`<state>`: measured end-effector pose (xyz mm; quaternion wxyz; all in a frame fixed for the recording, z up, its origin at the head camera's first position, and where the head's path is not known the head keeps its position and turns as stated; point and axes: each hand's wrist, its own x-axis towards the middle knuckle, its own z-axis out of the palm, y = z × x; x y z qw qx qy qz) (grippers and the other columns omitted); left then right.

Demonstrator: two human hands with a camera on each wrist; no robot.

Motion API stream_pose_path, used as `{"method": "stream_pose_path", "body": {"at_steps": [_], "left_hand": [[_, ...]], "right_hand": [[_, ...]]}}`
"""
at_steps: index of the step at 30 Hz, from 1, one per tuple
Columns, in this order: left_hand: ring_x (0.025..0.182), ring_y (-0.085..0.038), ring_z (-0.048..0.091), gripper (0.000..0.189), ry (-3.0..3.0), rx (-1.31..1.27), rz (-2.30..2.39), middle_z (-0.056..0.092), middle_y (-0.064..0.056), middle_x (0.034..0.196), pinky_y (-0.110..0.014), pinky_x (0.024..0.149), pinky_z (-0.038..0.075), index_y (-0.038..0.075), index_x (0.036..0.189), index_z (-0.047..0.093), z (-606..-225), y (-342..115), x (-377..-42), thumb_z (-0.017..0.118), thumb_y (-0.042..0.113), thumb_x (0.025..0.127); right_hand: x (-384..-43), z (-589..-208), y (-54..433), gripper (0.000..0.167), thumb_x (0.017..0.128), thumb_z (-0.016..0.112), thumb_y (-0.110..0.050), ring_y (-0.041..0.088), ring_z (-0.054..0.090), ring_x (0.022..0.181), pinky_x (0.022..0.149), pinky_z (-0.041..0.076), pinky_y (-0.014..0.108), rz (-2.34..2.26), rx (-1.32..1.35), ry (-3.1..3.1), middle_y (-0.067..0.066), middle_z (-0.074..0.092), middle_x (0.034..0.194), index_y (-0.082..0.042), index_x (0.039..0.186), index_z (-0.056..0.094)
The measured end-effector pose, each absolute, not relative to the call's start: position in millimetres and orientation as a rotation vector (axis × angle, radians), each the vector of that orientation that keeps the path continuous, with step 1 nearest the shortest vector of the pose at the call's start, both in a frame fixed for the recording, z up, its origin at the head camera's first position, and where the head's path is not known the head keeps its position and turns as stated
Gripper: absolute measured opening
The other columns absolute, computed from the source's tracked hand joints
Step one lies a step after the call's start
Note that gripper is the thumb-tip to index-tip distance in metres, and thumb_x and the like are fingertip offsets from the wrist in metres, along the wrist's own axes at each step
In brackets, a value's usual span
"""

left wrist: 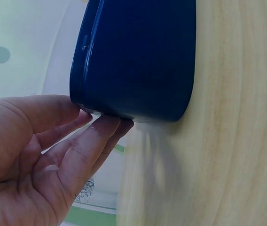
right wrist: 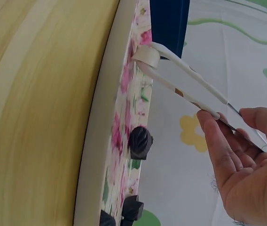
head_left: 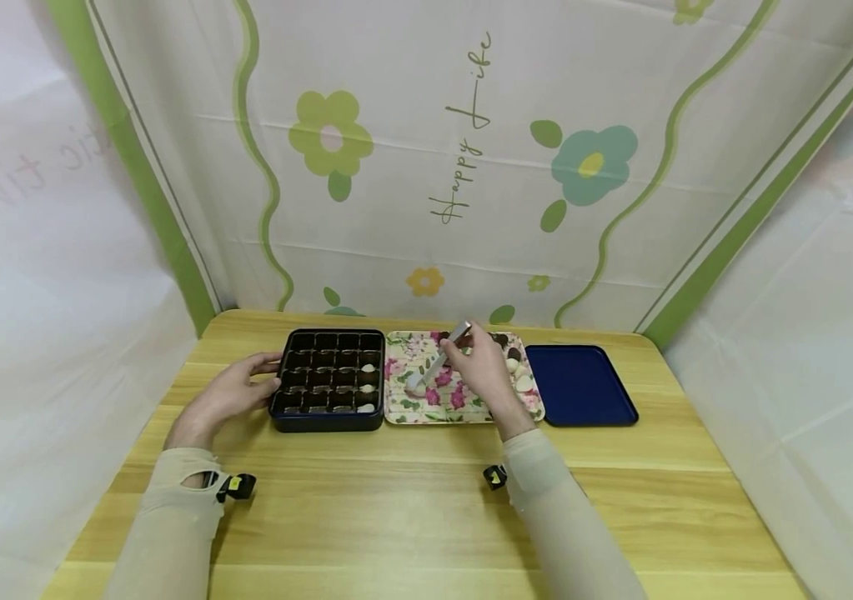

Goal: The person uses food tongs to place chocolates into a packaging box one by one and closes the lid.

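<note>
My right hand (head_left: 480, 367) holds a pair of tongs (head_left: 443, 357) with silver handles and white arms. In the right wrist view, the tong tips are around a white chocolate (right wrist: 146, 56), right at the flowered tray (head_left: 426, 412). With its fingertips and thumb, my left hand (head_left: 234, 390) touches the left side of a dark blue box (head_left: 328, 423). Inside the box is a brown divided insert (head_left: 332, 340); white chocolates (head_left: 366, 408) sit in its right-hand column. The left wrist view shows the fingers (left wrist: 103, 129) against the box's outer wall.
Dark chocolates (right wrist: 140, 143) and more white chocolates (head_left: 524, 383) lie along the tray's right side, partly behind my right hand. A dark blue lid (head_left: 582, 385) lies right of the tray. All stand on a wooden table (head_left: 373, 508) before a flower-printed curtain (head_left: 396, 233).
</note>
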<state>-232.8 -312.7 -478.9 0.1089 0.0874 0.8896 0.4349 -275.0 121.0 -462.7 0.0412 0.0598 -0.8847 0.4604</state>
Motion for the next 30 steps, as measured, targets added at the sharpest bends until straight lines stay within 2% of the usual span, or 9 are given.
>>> {"method": "stream_pose_path", "body": {"at_steps": [2, 8, 12, 17, 22, 27, 30], "left_hand": [[0.145, -0.061, 0.068, 0.063, 2.612, 0.254, 1.282, 0.043, -0.047, 0.176, -0.038, 0.096, 0.074, -0.016, 0.176, 0.034, -479, -312, -233, 0.057, 0.006, 0.121], [0.149, -0.065, 0.063, 0.064, 2.61, 0.254, 1.285, 0.04, -0.047, 0.177, -0.046, 0.101, 0.074, -0.017, 0.176, 0.031, -480, -313, -234, 0.055, 0.004, 0.121], [0.151, -0.066, 0.061, 0.064, 2.612, 0.248, 1.277, 0.04, -0.048, 0.176, -0.049, 0.103, 0.074, -0.017, 0.176, 0.029, -481, -313, -235, 0.054, 0.003, 0.121], [0.15, -0.065, 0.061, 0.064, 2.614, 0.247, 1.27, 0.041, -0.048, 0.176, -0.05, 0.104, 0.074, -0.018, 0.176, 0.029, -481, -313, -234, 0.054, 0.003, 0.121], [0.151, -0.065, 0.061, 0.064, 2.608, 0.252, 1.28, 0.041, -0.047, 0.176, -0.049, 0.104, 0.074, -0.017, 0.176, 0.03, -480, -313, -233, 0.055, 0.004, 0.121], [0.15, -0.064, 0.063, 0.064, 2.613, 0.258, 1.273, 0.041, -0.047, 0.176, -0.045, 0.102, 0.074, -0.017, 0.176, 0.031, -480, -313, -233, 0.056, 0.004, 0.121], [0.15, -0.064, 0.063, 0.064, 2.613, 0.257, 1.274, 0.041, -0.046, 0.177, -0.045, 0.101, 0.074, -0.017, 0.176, 0.031, -480, -313, -233, 0.057, 0.005, 0.121]], "right_hand": [[-276, -464, 124, 0.021, 0.117, 0.075, -0.034, 0.035, 0.08, 0.106, 0.07, 0.054, 0.031, 1.377, 0.179, -2.722, 0.019, 0.084, 0.131, -0.014, 0.123, 0.073], [-279, -465, 136, 0.023, 0.118, 0.074, -0.034, 0.044, 0.084, 0.108, 0.074, 0.062, 0.034, 1.425, 0.185, -2.713, 0.02, 0.082, 0.134, -0.013, 0.128, 0.07], [-280, -463, 145, 0.023, 0.118, 0.074, -0.032, 0.047, 0.083, 0.112, 0.077, 0.062, 0.034, 1.437, 0.161, -2.69, 0.021, 0.082, 0.129, -0.012, 0.129, 0.069], [-281, -461, 156, 0.024, 0.119, 0.073, -0.032, 0.047, 0.081, 0.113, 0.075, 0.057, 0.032, 1.422, 0.095, -2.686, 0.022, 0.083, 0.123, -0.011, 0.129, 0.068], [-280, -458, 163, 0.024, 0.119, 0.073, -0.034, 0.044, 0.081, 0.114, 0.073, 0.056, 0.034, 1.373, 0.063, -2.702, 0.018, 0.083, 0.123, -0.013, 0.13, 0.068], [-279, -455, 167, 0.024, 0.12, 0.072, -0.035, 0.037, 0.081, 0.115, 0.085, 0.065, 0.044, 1.309, 0.055, -2.705, 0.016, 0.081, 0.126, -0.014, 0.131, 0.069], [-278, -454, 169, 0.025, 0.12, 0.071, -0.035, 0.037, 0.08, 0.118, 0.093, 0.068, 0.052, 1.282, 0.066, -2.711, 0.017, 0.081, 0.128, -0.014, 0.132, 0.069]]}}
